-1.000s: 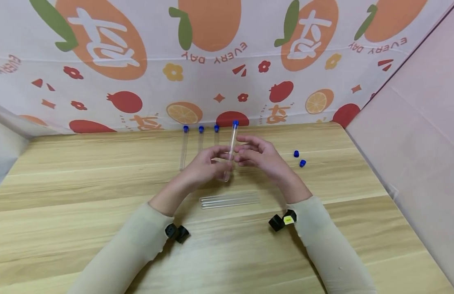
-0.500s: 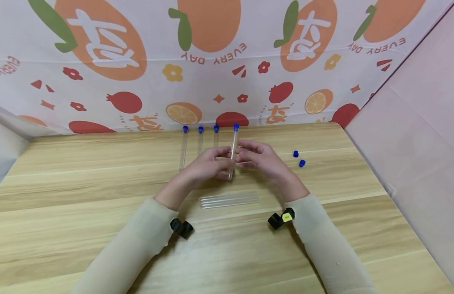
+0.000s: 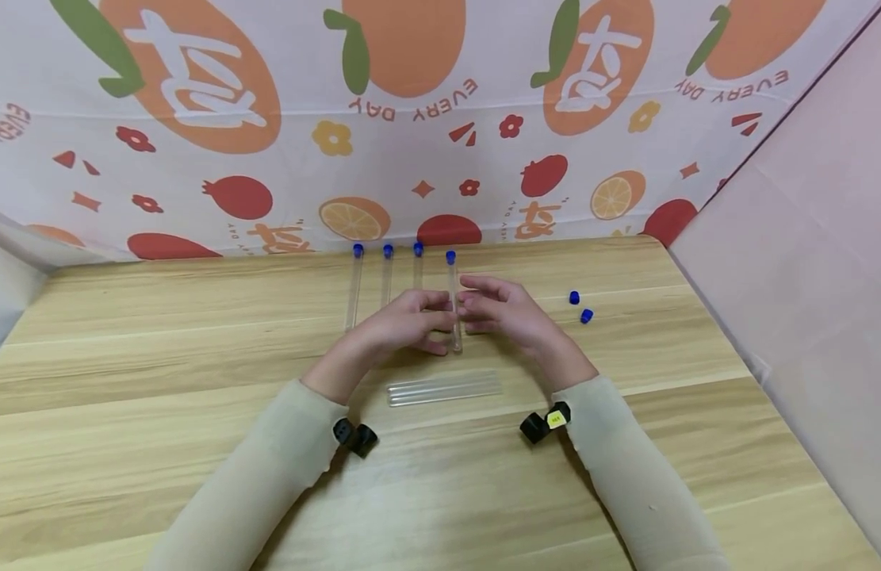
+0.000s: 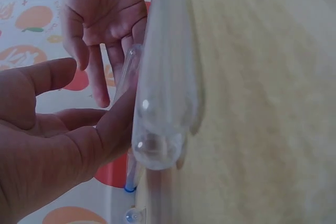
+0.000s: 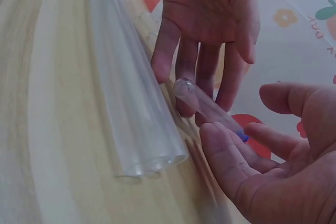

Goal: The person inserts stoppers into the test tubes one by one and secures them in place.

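A clear test tube (image 3: 453,279) with a blue cap lies between my hands, its cap toward the back. My left hand (image 3: 410,321) is at its left side, fingertips right at the glass and thumb apart. From the other side my right hand (image 3: 507,313) faces it with relaxed, slightly bent fingers. Both wrist views show the tube (image 5: 207,108) near the fingers with no thumb closed against it. Left of it, three capped tubes (image 3: 354,293) lie in a row, partly hidden by my left hand. Several uncapped tubes (image 3: 443,388) lie side by side nearer to me.
Two loose blue caps (image 3: 574,297) (image 3: 586,316) lie on the wooden table (image 3: 661,444) to the right. A white cloth (image 3: 283,159) with fruit prints hangs along the back edge. A pale wall (image 3: 804,238) borders the right side.
The capped tube has come down from a tilted, raised position and now lies beside the row. My left fingers have loosened from it; my right hand has barely moved.
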A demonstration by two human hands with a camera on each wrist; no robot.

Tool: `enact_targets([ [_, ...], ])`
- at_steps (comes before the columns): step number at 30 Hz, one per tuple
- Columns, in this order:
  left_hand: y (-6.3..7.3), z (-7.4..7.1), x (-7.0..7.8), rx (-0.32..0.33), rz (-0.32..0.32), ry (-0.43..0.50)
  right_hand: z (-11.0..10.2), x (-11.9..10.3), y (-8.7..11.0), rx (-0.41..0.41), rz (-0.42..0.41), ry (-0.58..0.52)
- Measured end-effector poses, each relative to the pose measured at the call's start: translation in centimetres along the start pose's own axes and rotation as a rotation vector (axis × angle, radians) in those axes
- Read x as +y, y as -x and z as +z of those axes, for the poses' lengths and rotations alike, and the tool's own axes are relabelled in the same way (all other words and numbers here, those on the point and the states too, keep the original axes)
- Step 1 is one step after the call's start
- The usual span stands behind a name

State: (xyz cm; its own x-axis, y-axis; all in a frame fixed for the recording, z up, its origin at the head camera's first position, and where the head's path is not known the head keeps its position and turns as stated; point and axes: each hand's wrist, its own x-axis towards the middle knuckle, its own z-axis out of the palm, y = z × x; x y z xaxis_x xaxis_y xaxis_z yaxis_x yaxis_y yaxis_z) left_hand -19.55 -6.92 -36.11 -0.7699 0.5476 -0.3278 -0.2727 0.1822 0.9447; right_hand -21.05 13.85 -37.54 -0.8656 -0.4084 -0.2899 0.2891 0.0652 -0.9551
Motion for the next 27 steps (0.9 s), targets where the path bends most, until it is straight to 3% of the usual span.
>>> enact_targets([
  [10, 0.11, -0.24, 0.4, -0.041, 0.024, -0.004, 0.11, 0.38, -0.28, -0.033, 0.004, 0.004],
  [21, -0.04, -0.1, 0.36, 0.017, 0.038, 0.066, 0.22, 0.29, -0.26, -0.015, 0.017, -0.023],
  [27, 0.01, 0.0, 0.26, 0.043, 0.022, 0.051, -0.15, 0.17, 0.09, -0.026, 0.039, 0.006],
])
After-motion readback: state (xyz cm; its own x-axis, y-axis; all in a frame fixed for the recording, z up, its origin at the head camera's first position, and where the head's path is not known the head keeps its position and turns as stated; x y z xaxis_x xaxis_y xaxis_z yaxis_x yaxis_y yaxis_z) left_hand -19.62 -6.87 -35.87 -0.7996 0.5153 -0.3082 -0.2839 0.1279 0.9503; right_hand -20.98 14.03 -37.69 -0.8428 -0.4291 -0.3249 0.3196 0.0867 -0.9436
